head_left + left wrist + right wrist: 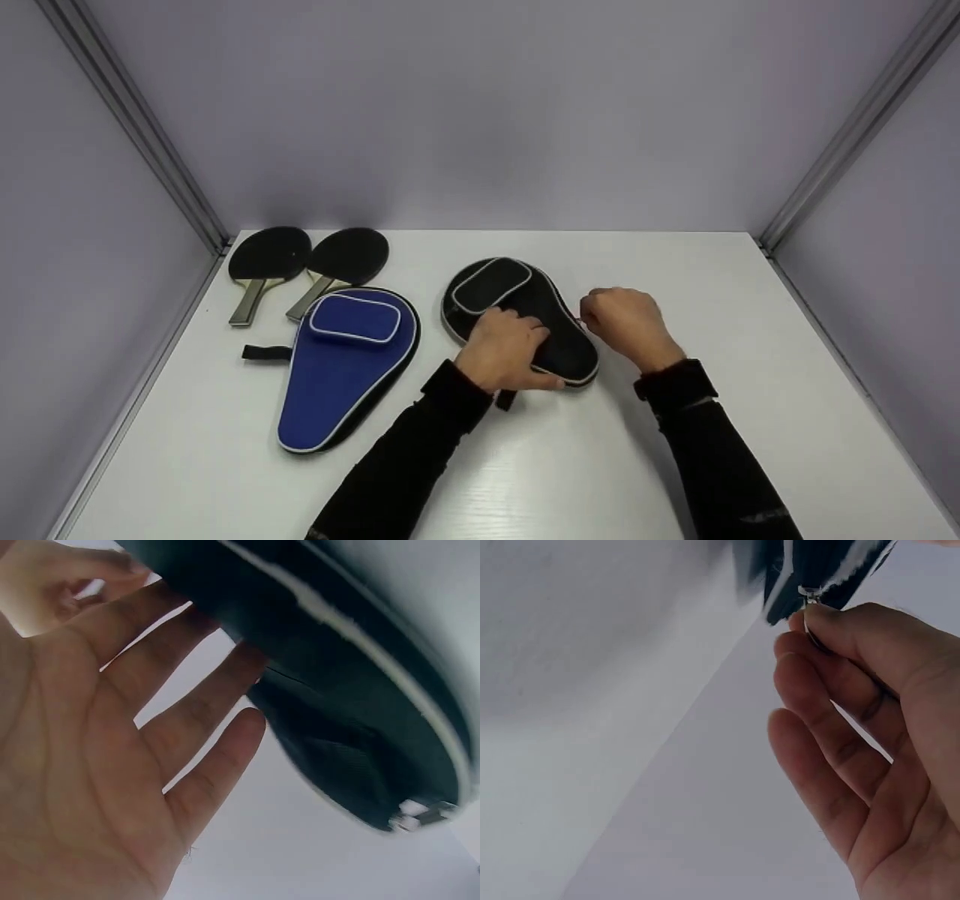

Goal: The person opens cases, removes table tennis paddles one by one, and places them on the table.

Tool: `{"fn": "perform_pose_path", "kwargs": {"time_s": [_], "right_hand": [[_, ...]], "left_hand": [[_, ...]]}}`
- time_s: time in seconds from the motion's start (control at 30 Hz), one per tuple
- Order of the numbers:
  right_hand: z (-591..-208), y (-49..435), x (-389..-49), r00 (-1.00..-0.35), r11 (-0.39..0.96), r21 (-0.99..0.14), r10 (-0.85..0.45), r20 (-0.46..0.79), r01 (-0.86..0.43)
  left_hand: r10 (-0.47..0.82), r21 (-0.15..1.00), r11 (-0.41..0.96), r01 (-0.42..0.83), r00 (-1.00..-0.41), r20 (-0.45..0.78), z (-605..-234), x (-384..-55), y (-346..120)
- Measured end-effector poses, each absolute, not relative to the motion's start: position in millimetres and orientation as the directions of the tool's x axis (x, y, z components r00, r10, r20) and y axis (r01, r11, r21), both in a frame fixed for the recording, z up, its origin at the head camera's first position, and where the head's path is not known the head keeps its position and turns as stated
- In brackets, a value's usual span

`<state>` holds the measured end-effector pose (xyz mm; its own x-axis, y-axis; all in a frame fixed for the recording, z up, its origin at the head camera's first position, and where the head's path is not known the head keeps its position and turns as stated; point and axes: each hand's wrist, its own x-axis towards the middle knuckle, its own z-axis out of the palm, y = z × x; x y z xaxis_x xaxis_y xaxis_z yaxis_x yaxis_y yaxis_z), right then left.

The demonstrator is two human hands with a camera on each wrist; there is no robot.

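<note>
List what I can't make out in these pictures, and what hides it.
Head view: contents, if any, of the black case and blue case, hidden by their covers.
Head view: upper end of the strap, behind the left hand.
Head view: undersides of the paddles, against the table.
Head view: the metal zip slider, too small beside the right hand.
Right wrist view: most of the black case, past the top edge.

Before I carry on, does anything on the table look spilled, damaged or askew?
Nothing looks spilled or damaged. Mildly untidy: a flat black strap juts sideways from the blue teardrop-shaped fabric case, and the black teardrop-shaped case with white piping slants the opposite way, so the two don't line up.
</note>
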<state>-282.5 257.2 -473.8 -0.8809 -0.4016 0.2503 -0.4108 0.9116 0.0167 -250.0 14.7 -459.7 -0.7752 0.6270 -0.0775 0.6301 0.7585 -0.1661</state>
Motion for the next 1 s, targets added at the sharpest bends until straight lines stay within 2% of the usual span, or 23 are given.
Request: {"fn": "perform_pose_path", "kwargs": {"time_s": [0.1, 0.37, 0.7, 1.0], "right_hand": [[-476.7, 260.0, -284.5, -0.881, 0.915, 0.01, -0.392, 0.265, -0.404], [-480.9, 265.4, -288.1, -0.871, 0.904, -0.005, -0.41, 0.272, -0.427], [-482.9, 267.3, -289.8, -0.898, 0.911, -0.047, -0.393, 0.198, -0.409], [-482.7, 269.5, -290.1, -0.918, 0.915, -0.091, -0.383, 0.104, -0.392]], "left_hand": [[0.649, -0.169, 0.741, 0.65, -0.757, -0.07, -457.0, -244.5, 17.0], [0.714, -0.06, 0.696, 0.716, -0.698, -0.047, -451.2, -250.9, 3.6], [0.694, -0.018, 0.716, 0.698, -0.714, -0.089, -463.5, -264.1, -10.3], [0.689, -0.147, 0.704, 0.695, -0.719, -0.096, -478.5, -270.2, -4.4]]}}
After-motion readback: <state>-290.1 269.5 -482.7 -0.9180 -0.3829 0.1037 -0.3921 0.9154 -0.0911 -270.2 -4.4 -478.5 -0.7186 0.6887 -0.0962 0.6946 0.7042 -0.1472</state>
